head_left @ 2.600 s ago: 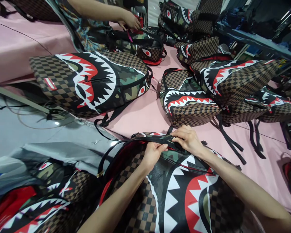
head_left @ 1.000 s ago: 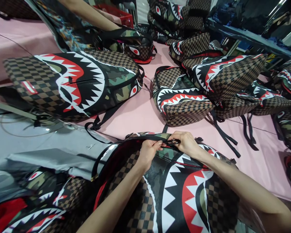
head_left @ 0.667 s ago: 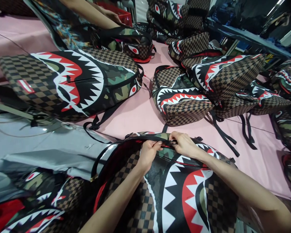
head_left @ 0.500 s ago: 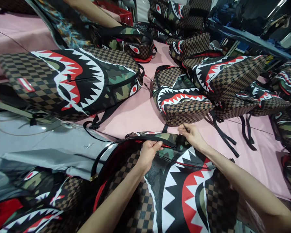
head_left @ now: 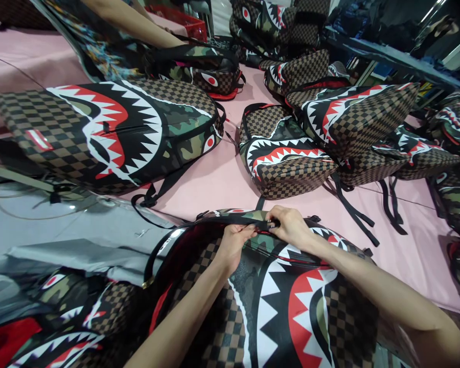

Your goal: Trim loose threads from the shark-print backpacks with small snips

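A backpack [head_left: 230,306] with a brown check, camouflage and a red-and-white shark mouth lies in front of me, its main opening gaping on the left side with red lining showing. My left hand [head_left: 233,245] pinches the black zipper edge at the top of that opening. Right beside it, my right hand [head_left: 291,227] is closed at the same zipper edge, fingertips almost touching the left ones. Something small and dark shows between the right fingers; its kind is too small to tell.
A similar backpack [head_left: 118,133] lies across the pink table [head_left: 214,179] at left. Several more, like the near backpack [head_left: 287,158], are heaped at right with dangling straps. Others [head_left: 61,317] lie low at left. A co-worker's arm [head_left: 138,23] reaches over a backpack [head_left: 199,71] at the back.
My right hand has come left and slightly down, from beyond the backpack's top to the zipper edge beside my left hand. The left hand keeps its pinch.
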